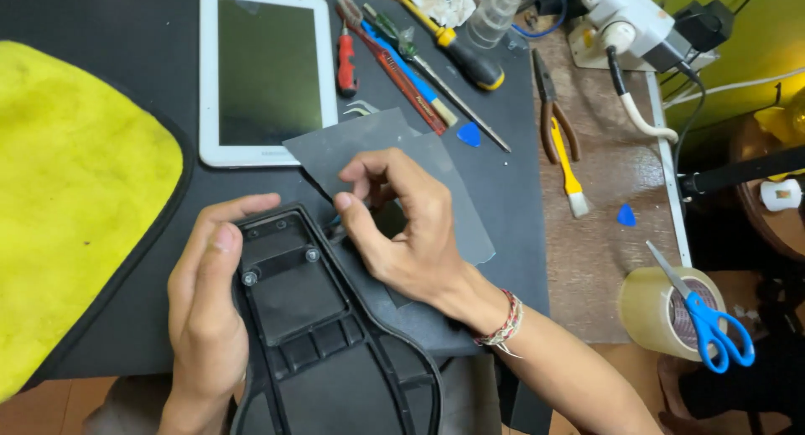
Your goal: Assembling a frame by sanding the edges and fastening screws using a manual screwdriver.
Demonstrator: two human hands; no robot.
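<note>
Left hand (205, 313) grips black plastic part (323, 343) at mat's near edge. Right hand (402, 225) pinches grey sheet (453, 200) (fingers bent); sheet may tear.

Soft, even daylight fills the scene, brightest at the upper right. The tablet (268, 72) screen shows faint glare, and shadows are weak. Focus is sharp centrally, with wide-angle bending at the edges.
</note>
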